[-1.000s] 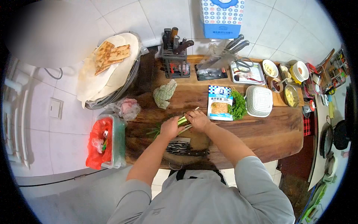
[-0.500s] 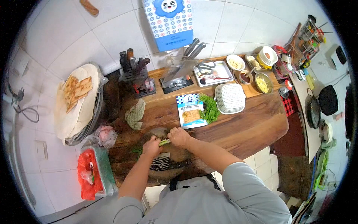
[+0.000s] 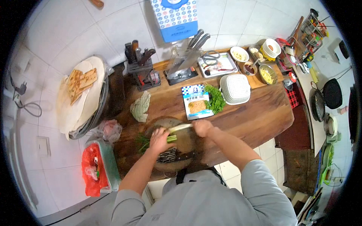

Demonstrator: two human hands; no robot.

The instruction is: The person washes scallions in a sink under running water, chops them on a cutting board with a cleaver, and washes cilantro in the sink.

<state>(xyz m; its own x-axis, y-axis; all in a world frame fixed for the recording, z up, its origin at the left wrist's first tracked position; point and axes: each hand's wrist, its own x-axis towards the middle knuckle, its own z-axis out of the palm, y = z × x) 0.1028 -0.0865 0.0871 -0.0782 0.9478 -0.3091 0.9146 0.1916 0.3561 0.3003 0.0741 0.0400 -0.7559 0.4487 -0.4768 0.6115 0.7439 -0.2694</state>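
My left hand [image 3: 160, 140] is curled over a bunch of green stalks [image 3: 171, 139] that look like scallions, with dark leafy ends [image 3: 142, 142] spreading out to its left. My right hand [image 3: 202, 128] is closed around the right end of a pale scallion stalk [image 3: 181, 128], which slants down toward my left fingers. Whether its left end touches those fingers is unclear. Both hands are above a round chopping board [image 3: 184, 141]. A flat piece with dark and light stripes, perhaps a cleaver blade [image 3: 167, 155], lies on the board just below my left hand.
Behind the board are a crumpled cloth [image 3: 140, 107], a food packet [image 3: 197, 107], leafy herbs [image 3: 215, 99] and an upturned white basket [image 3: 235, 89]. Knife holders [image 3: 143, 71] and bowls [image 3: 239, 54] line the wall. A red-lined bin [image 3: 92, 169] stands left, below flatbreads [image 3: 81, 84].
My right hand has moved right, away from my left, with the pale stalk now showing between them. My left hand has loosened over the green stalks. The whole view has shifted slightly.
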